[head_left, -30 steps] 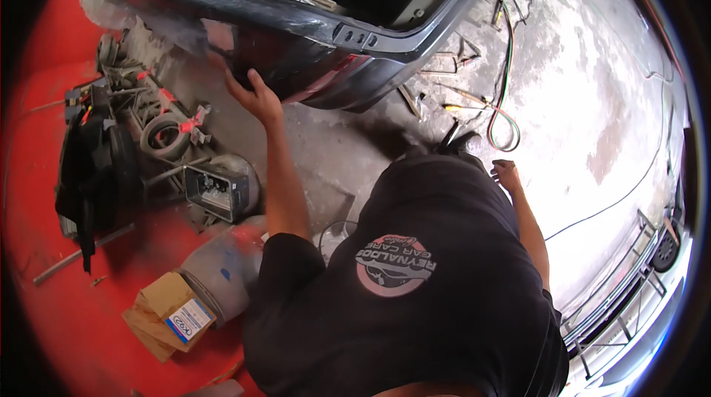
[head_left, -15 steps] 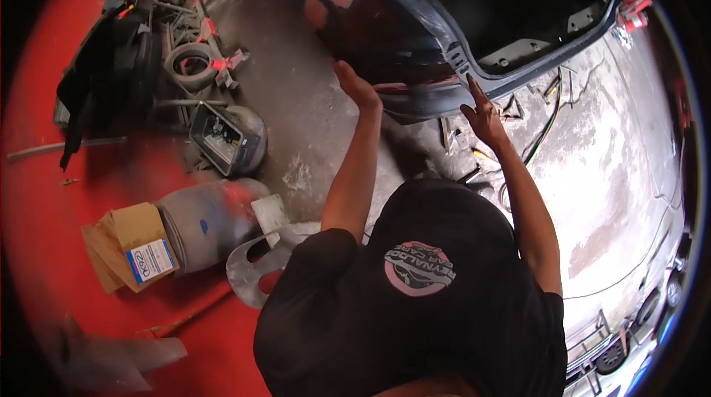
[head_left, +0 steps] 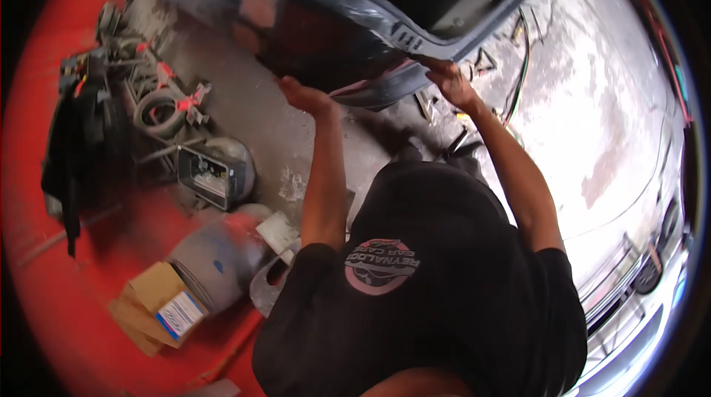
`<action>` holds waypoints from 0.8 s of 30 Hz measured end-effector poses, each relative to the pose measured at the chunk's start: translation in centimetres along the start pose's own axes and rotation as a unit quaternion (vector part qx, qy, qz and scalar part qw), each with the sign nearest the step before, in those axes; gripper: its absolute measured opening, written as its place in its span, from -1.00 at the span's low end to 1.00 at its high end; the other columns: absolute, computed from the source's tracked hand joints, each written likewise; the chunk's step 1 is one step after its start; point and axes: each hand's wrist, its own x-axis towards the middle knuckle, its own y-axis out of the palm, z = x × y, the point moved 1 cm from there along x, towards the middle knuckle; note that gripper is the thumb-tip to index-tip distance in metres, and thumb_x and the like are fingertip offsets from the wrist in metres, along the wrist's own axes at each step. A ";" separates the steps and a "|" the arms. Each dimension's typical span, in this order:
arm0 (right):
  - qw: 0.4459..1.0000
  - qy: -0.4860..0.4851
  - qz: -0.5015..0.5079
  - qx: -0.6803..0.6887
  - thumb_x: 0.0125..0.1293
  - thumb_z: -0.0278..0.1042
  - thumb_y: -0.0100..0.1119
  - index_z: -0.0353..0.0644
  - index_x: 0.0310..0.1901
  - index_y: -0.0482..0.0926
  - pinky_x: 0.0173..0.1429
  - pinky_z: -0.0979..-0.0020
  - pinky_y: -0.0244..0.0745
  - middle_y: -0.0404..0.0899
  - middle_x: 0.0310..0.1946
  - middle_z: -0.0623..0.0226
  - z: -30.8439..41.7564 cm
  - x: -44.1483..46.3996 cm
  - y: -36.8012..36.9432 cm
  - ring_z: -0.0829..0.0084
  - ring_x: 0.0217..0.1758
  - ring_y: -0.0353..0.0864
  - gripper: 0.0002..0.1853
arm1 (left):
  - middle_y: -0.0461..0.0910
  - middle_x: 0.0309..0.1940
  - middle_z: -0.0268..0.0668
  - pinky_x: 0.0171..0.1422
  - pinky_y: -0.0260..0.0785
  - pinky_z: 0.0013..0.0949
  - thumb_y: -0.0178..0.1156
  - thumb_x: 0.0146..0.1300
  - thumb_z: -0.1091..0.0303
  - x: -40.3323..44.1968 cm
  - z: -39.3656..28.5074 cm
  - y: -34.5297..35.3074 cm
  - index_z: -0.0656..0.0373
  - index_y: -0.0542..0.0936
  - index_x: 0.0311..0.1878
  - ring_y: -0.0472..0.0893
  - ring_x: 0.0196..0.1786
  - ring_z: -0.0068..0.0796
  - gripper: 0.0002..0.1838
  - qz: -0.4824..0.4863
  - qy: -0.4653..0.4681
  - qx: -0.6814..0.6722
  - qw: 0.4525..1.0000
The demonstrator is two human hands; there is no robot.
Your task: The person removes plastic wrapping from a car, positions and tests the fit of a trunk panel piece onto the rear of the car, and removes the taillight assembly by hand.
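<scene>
Workshop: car body point(head_left: 326, 27), scattered parts point(head_left: 237, 171)

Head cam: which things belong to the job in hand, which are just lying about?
In the job, likely:
dark car body
left hand, near its side
right hand, at its corner

Lying about, likely:
cardboard box
grey container
open grey housing

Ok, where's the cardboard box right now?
In the head view, the box is at the lower left, on the person's left side, beside the lower-left end of the grey cylinder.
</scene>
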 end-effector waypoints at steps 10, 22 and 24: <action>0.939 0.133 -0.285 0.143 0.36 -0.47 -0.06 -0.39 0.22 0.61 0.31 0.25 0.54 0.73 0.08 -0.09 1.2 0.7 0.5 0.08 0.22 0.70 -0.55 | 0.15 0.62 0.03 0.69 0.11 0.03 -0.15 0.61 0.06 1.3 -0.3 -1.9 0.24 0.06 0.67 0.31 0.56 0.00 -0.29 0.044 -0.068 0.019 0.996; 0.978 0.150 -0.112 0.095 0.13 -0.66 0.09 -0.25 0.64 0.02 0.73 0.17 0.04 0.07 0.63 -0.15 6.2 -0.2 6.2 0.00 0.75 -0.06 -0.03 | 0.39 0.49 -0.06 0.63 0.21 0.06 -0.17 0.53 -0.04 1.3 -1.1 -0.9 0.18 0.35 0.51 0.45 0.45 -0.01 -0.35 0.033 -0.116 0.061 0.991; 0.980 0.126 -0.119 0.101 0.15 -0.65 0.07 -0.21 0.65 0.02 0.70 0.17 0.11 0.08 0.63 -0.13 5.9 -0.5 5.8 -0.02 0.71 0.05 -0.05 | 0.39 0.50 -0.06 0.63 0.21 0.04 -0.17 0.54 -0.03 1.0 -1.6 -0.1 0.19 0.35 0.50 0.44 0.46 -0.01 -0.36 0.023 -0.110 0.085 0.990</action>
